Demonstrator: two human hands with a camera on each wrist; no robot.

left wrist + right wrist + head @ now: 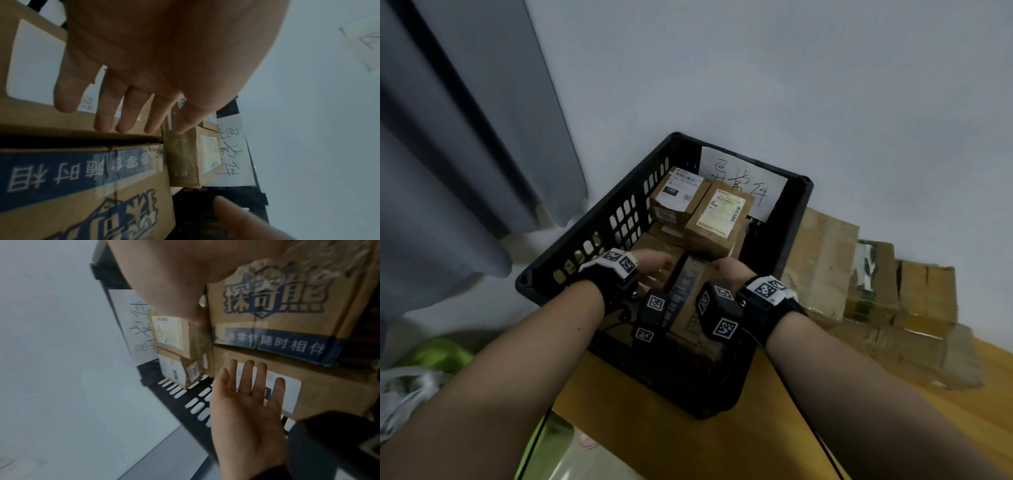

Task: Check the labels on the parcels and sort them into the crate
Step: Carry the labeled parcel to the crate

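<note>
A black slotted crate (592, 222) stands on the table with several cardboard parcels inside. My left hand (657, 267) is inside it, fingers straight and spread (123, 100) (246, 394) over a brown parcel with a white label (30, 65) (329, 386). Beside that lies a parcel with blue print (685, 294) (82, 178) (277, 305). My right hand (729, 270) (174, 280) hovers at that parcel's far end and holds nothing; one straight finger (236, 216) shows. Two small labelled parcels (678, 195) (717, 219) are stacked at the back.
A handwritten paper sign (756, 185) leans on the crate's back wall. More cardboard boxes (876, 291) lie on the wooden table (688, 438) to the right. A grey curtain (465, 154) hangs left, with a green object (438, 356) and a white bag (400, 394) below.
</note>
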